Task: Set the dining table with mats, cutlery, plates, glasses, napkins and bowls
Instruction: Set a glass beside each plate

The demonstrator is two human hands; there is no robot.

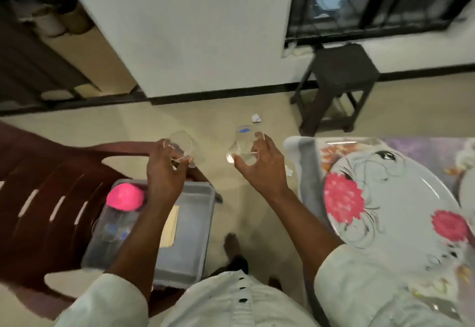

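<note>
Both hands grip clear glasses, left hand [164,170] holding one glass [183,148], right hand [259,164] another glass [241,148].

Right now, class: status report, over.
Left hand grips clear glass tumbler. Right hand grips second clear tumbler. Flowered white plate already set.

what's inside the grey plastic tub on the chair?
In the grey plastic tub: a pink round bowl-like item, clear glassware with blue marks, and a tan flat sheet. The left forearm covers the middle, so anything beneath it is hidden.
</note>
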